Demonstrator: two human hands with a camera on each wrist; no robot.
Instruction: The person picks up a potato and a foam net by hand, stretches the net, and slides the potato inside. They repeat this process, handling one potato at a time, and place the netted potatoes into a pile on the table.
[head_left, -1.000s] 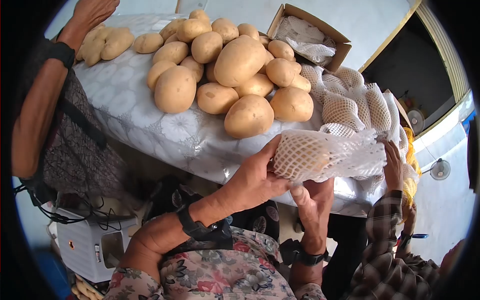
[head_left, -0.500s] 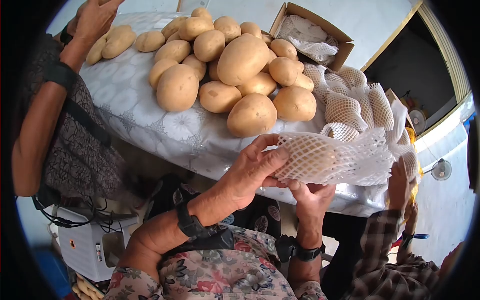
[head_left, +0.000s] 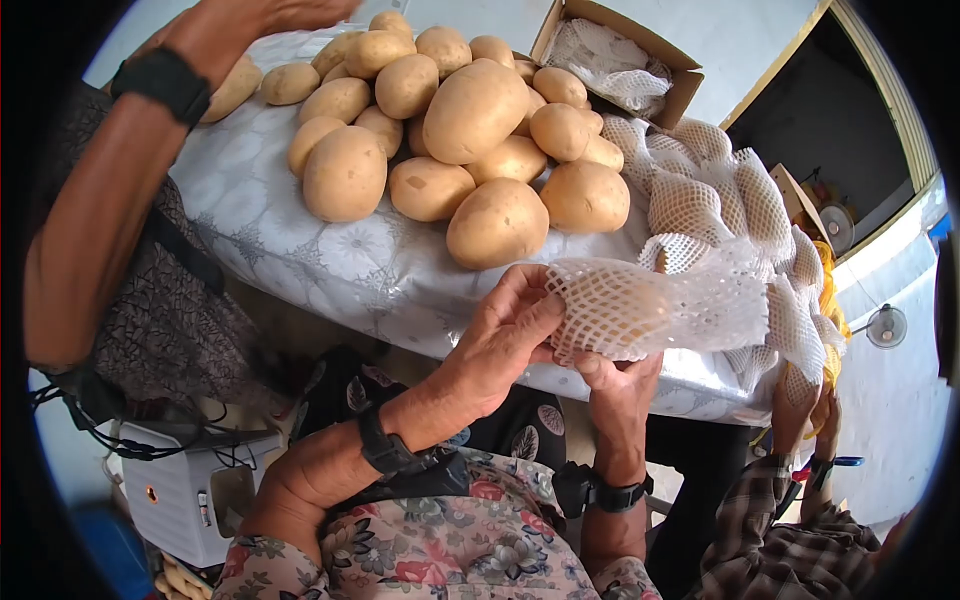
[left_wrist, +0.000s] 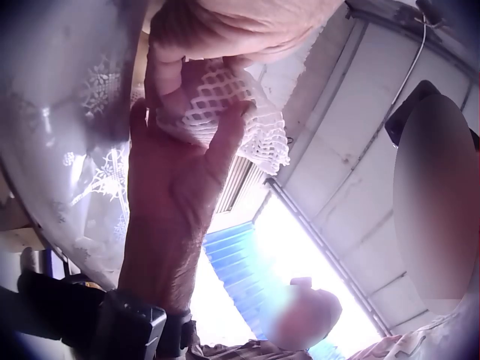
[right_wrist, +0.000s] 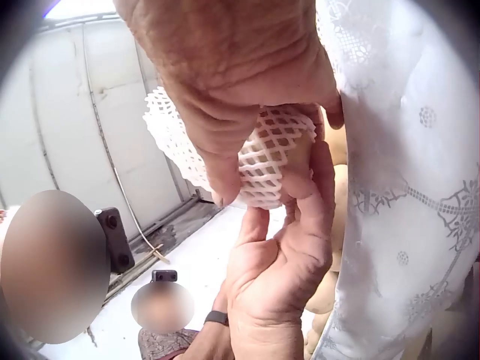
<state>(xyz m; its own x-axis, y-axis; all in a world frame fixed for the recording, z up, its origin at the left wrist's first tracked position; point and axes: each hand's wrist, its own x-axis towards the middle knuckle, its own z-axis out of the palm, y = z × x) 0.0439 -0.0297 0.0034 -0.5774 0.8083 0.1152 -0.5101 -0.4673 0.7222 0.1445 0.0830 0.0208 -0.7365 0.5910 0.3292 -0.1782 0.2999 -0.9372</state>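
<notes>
A white foam net sleeve surrounds a potato that shows tan through the mesh; its far end extends loosely to the right. At the near end, my left hand pinches the sleeve's edge, thumb on top. My right hand grips the potato and net from below, with its fingers partly hidden. In the left wrist view, my right hand holds the mesh from beneath. The right wrist view shows my left hand's fingertips at the rim of the net.
A pile of bare potatoes lies on the patterned tablecloth. Net-covered potatoes are heaped at right, below a cardboard box of nets. Another person's arm crosses at left; someone in a checked sleeve is at lower right.
My left thumb has shifted from beneath onto the sleeve's near edge, while my right thumb has drawn in under the net. At upper left, the other person's hand has moved right over the table.
</notes>
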